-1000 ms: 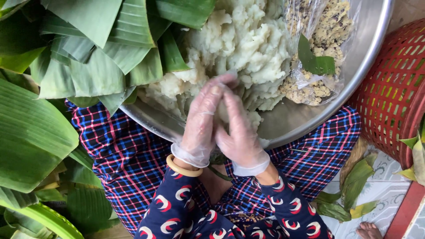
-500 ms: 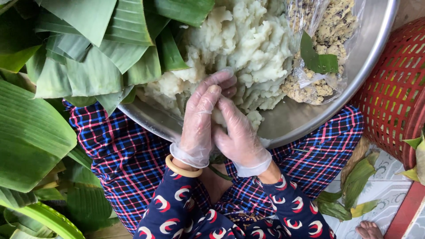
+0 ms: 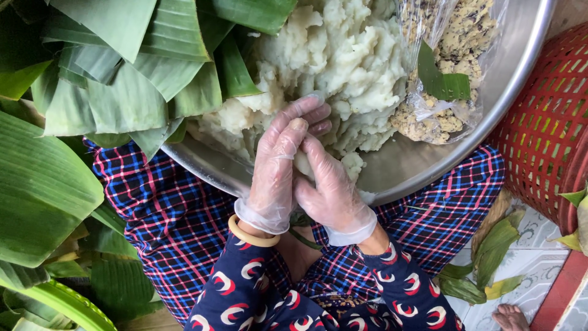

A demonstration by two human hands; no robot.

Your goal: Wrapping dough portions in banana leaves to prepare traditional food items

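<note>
Both hands wear thin clear gloves and meet over the near rim of the wide steel bowl (image 3: 520,92). The left hand (image 3: 278,168) and the right hand (image 3: 331,187) are cupped together, each grip clenched around a small lump of pale dough (image 3: 302,164) that shows only as a sliver between the palms. It sits just in front of the big heap of mashed white dough (image 3: 355,61) in the bowl. The lump looks soft, moist and sticky, light enough to shape with the fingers, and is best held loosely in the hollow of the palms, not pinched. A plastic bag of crumbly filling (image 3: 441,92) lies at the bowl's right side, banana leaves (image 3: 122,79) overlap the left. Compared with a second ago, the left fingers have curled further over the right hand, closing the lump in
</note>
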